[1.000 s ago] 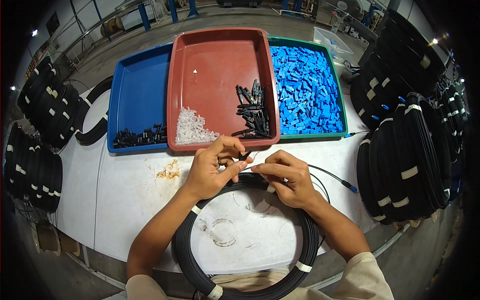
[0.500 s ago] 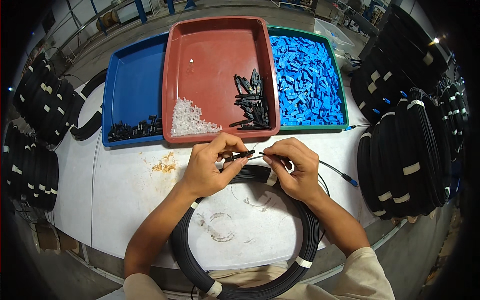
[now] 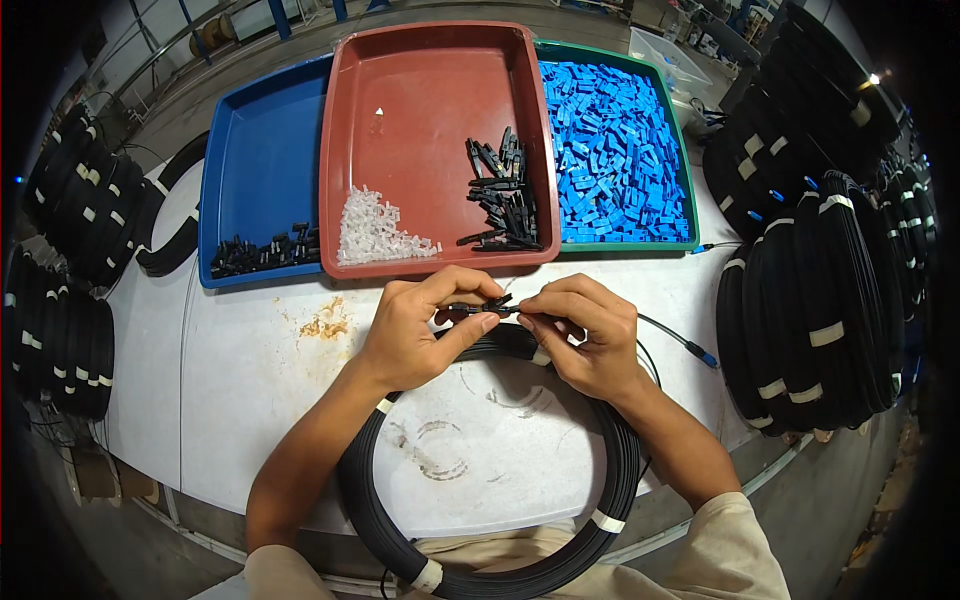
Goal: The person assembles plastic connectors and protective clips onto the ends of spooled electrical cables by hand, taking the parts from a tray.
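My left hand (image 3: pixel 412 340) pinches a small black connector body (image 3: pixel 492 308) between thumb and fingers above the far edge of the coil. A small flap-like part of it stands up at its right end. From the other side, my right hand (image 3: pixel 592 338) pinches the end of a thin black cable (image 3: pixel 664 328), which meets the connector; whether it sits inside, I cannot tell. The cable runs out to the right of my hand to a blue-tipped plug (image 3: pixel 708 358). Below both hands lies a large black cable coil (image 3: pixel 624 460), bound with white tape, overhanging the table's near edge.
A red tray (image 3: pixel 430 110) with clear plastic pieces (image 3: pixel 375 230) and black connector bodies (image 3: pixel 505 200) stands ahead. Left of it is a blue tray (image 3: pixel 265 150) with black parts; right, a green tray (image 3: pixel 690 200) full of blue pieces. Stacked cable coils (image 3: pixel 800 320) flank the white table (image 3: pixel 270 400).
The gap between the connector and the cable end has closed; they now meet. A small part of the connector now stands up. The trays appear slightly higher in view.
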### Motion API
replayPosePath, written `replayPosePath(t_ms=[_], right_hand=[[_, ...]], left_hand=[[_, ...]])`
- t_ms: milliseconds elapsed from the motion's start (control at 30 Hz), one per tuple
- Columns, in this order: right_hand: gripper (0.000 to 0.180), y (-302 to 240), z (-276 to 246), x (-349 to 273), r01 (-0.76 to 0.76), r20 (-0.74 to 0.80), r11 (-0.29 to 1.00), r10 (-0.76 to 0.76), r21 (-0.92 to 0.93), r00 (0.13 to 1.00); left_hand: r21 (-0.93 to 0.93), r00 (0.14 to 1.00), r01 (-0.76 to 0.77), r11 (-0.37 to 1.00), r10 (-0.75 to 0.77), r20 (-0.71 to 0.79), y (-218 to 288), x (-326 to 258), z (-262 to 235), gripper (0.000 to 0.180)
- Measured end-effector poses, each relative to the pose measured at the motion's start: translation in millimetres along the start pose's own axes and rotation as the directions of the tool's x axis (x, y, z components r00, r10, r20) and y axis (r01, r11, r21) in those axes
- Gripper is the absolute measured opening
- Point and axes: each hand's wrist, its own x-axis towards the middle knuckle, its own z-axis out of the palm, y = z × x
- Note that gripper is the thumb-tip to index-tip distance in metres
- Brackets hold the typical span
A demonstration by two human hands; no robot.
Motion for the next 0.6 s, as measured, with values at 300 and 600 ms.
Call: replayPosePath(t_ms=[300, 600], right_hand=[[0.018, 0.6, -0.2, 0.2, 0.022, -0.010, 1.000, -0.022, 0.000, 1.000], [0.018, 2.5, 0.0, -1.9, -0.023, -0.012, 0.998, 0.024, 0.056, 1.000]], left_hand=[[-0.067, 0.993, 0.119, 0.991, -0.117, 0.034, 5.7, -0.2, -0.8, 0.023], [-0.081, 0.992, 0.116, 0.990, -0.110, 0.069, 3.7, -1.7, -0.4, 0.022]])
